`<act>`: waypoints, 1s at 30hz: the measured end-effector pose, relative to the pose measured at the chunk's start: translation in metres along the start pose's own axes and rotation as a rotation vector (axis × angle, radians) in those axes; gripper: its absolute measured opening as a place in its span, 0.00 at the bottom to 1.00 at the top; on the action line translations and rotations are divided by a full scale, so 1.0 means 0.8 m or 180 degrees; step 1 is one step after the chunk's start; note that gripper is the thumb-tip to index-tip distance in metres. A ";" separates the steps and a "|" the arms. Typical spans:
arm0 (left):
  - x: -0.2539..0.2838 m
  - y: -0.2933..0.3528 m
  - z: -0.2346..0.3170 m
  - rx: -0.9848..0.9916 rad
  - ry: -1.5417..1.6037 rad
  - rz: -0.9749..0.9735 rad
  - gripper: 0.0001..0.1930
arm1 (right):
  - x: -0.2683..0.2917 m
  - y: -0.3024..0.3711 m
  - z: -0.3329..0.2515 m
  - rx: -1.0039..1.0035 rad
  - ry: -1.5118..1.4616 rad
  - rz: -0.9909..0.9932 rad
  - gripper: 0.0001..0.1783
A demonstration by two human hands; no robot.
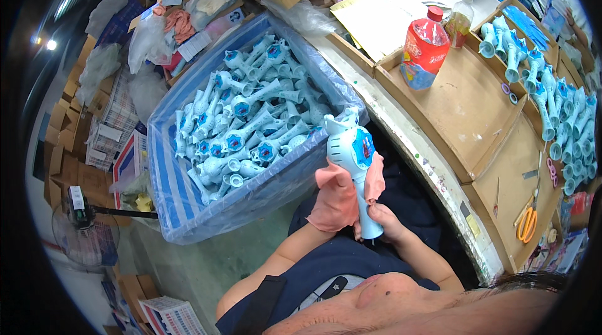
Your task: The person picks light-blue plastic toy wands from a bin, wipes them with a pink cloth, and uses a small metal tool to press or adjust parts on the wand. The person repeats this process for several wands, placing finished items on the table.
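Toy wand (352, 159), light blue with a round head, stands up near the middle of the frame. I see my right hand (384, 221) closed tight around the bottom of its handle, so most of the toy sticks up above my fist. My left hand (332, 200) is wrapped in a pink cloth (335, 194) and presses on the left side of the handle, just under the round head. Left of the toy sits a big blue bin (188, 209) full of the same toys. A wooden table (464, 103) is at the right, with a red bottle (424, 49) on it.
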State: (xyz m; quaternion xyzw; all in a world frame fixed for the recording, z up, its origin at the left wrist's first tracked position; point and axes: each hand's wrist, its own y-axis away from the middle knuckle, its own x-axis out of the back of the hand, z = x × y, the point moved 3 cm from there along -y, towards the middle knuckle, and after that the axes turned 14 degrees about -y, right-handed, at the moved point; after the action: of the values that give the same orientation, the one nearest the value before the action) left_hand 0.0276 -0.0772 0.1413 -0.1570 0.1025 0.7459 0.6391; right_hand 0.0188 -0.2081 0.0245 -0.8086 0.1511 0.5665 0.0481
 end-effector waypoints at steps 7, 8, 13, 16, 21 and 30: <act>0.014 0.012 -0.004 0.0012 -0.1588 0.0062 0.21 | 0.011 0.002 -0.016 0.0562 0.1853 0.0837 0.18; 0.014 0.013 -0.004 0.0022 -0.1698 0.0020 0.19 | 0.009 0.006 -0.025 0.0690 0.2016 0.1050 0.16; 0.006 0.020 -0.004 -0.0146 -0.2478 -0.0215 0.11 | -0.016 0.021 -0.103 0.2337 0.1335 0.1242 0.18; -0.006 0.025 -0.007 -0.0874 -0.3833 -0.0093 0.08 | -0.043 0.009 -0.124 0.2486 0.1112 0.0680 0.35; -0.021 0.024 -0.015 -0.0667 -0.4956 -0.0260 0.07 | -0.056 -0.006 -0.137 0.2560 0.0881 0.1067 0.40; -0.035 0.026 -0.023 0.1656 -0.1196 -0.1979 0.07 | -0.024 0.023 -0.201 0.3183 0.0281 0.1323 0.27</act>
State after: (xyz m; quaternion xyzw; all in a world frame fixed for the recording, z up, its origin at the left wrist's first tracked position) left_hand 0.0131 -0.1133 0.1333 0.1239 0.1167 0.4834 0.8587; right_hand 0.1524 -0.2617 0.1011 -0.6632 0.5608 0.3887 0.3075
